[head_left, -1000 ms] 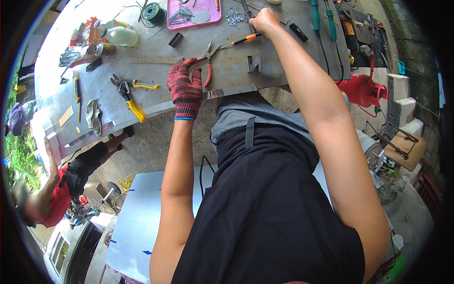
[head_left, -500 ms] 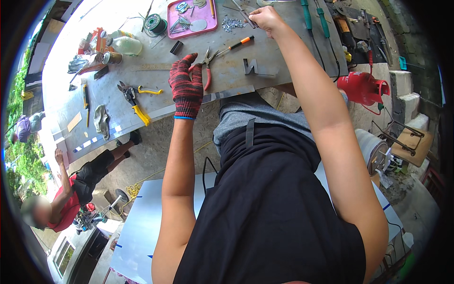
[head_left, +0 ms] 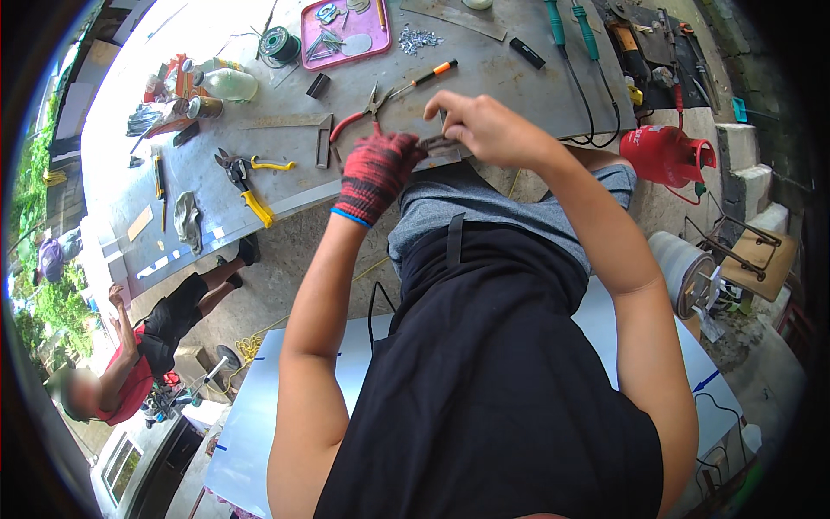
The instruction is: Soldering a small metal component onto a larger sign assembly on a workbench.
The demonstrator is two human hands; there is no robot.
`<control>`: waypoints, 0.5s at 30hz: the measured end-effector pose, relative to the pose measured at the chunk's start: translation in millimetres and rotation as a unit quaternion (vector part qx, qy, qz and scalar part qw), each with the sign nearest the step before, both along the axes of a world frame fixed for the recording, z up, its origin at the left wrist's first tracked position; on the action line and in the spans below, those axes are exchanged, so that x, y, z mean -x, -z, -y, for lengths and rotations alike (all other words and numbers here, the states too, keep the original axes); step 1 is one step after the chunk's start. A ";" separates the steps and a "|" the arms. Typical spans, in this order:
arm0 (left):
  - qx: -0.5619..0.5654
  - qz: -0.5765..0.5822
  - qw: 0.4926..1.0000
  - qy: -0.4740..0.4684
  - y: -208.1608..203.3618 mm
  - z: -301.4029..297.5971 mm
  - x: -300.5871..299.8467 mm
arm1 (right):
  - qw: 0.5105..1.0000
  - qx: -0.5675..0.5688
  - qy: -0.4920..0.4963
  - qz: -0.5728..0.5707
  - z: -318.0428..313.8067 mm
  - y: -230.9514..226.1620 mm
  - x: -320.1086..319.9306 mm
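Observation:
My left hand point(head_left: 380, 176), in a red and black knitted glove with a blue cuff, is over the table's near edge with its fingers curled in. My bare right hand point(head_left: 497, 130) faces it, thumb and fingers pinched. Between them is a narrow dark strip point(head_left: 437, 141), its ends hidden by the fingers; I cannot make out its kind. Just beyond the glove lie red-handled pliers point(head_left: 373, 105), tips pointing away. An orange and black handled tool point(head_left: 432, 74) touches or nearly touches them. To the glove's left sits a metal square point(head_left: 323, 138).
Yellow-handled snips point(head_left: 246, 192) and a grey cloth point(head_left: 186, 221) lie left. Farther off are a pink tray point(head_left: 383, 39), a wire spool point(head_left: 278, 45), small screws point(head_left: 419, 40) and a black block point(head_left: 527, 54). Green-handled corded tools point(head_left: 586, 36) and a red gas cylinder point(head_left: 664, 156) are right. Another person point(head_left: 125, 376) stands left.
My right hand has come back from the far side of the table to meet my left. The gloved hand has shifted right and nearer me, uncovering the metal square.

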State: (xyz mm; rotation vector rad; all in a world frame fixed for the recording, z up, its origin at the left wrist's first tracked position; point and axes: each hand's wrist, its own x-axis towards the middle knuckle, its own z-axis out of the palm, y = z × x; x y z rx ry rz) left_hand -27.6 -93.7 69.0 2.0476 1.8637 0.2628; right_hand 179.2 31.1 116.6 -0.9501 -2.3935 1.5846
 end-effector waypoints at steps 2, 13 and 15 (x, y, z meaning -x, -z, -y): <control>0.031 0.043 0.998 -0.024 23.5 19.8 -4.9 | 1.000 -0.020 -0.016 0.017 8.1 7.5 -1.8; -0.039 0.067 0.993 -0.092 71.1 21.2 4.1 | 0.912 -0.378 0.028 0.157 5.6 86.0 -51.8; -0.070 0.073 0.992 -0.078 82.6 17.4 5.8 | 0.912 -0.377 0.037 0.158 10.2 94.8 -47.2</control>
